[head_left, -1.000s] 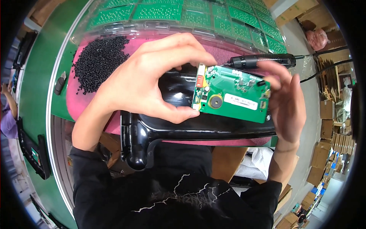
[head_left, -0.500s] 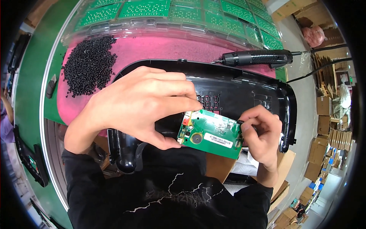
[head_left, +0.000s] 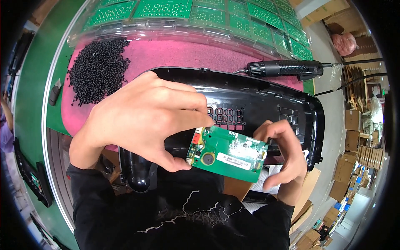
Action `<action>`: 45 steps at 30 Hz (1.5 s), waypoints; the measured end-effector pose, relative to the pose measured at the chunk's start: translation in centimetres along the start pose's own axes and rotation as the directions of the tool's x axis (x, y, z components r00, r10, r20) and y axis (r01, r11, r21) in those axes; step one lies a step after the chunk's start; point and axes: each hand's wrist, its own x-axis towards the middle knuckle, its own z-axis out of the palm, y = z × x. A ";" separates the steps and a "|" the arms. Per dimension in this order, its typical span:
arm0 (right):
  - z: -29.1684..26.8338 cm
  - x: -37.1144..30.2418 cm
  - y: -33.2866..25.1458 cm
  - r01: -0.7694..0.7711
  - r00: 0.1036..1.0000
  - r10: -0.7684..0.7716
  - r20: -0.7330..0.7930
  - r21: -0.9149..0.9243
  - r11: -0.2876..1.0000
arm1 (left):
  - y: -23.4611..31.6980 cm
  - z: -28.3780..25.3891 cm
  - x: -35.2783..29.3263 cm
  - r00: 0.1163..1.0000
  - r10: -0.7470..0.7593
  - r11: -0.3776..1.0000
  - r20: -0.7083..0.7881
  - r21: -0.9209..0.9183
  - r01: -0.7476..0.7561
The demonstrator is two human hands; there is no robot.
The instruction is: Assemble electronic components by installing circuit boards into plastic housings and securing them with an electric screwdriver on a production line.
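A green circuit board [head_left: 227, 152] with a white label and a round black part hangs tilted over the near side of a large black plastic housing [head_left: 258, 100]. My left hand [head_left: 146, 121] is closed on the board's left end, thumb below and fingers above. By the board's right end is my right hand [head_left: 287, 154], its thumb and fingers spread apart; the index fingertip is close to the upper right corner, and I cannot tell whether it touches. Digit-shaped cutouts [head_left: 227, 116] show in the housing behind the board. Its left part is covered by my left hand.
On the pink mat [head_left: 166, 52] lie a heap of small black screws [head_left: 98, 71] and a black electric screwdriver [head_left: 285, 68] with its cable running right. Clear trays of green boards [head_left: 162, 8] stand at the back. Cardboard boxes [head_left: 352, 121] are stacked at the right.
My right hand has let go of the board's right end and spread its fingers. The board, still in my left hand, has shifted slightly left and down.
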 end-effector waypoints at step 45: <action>-0.3 2.7 0.5 -0.059 0.982 -0.091 -0.165 -0.729 0.681 | -0.5 1.4 0.0 0.946 -0.320 0.927 0.052 0.224 0.301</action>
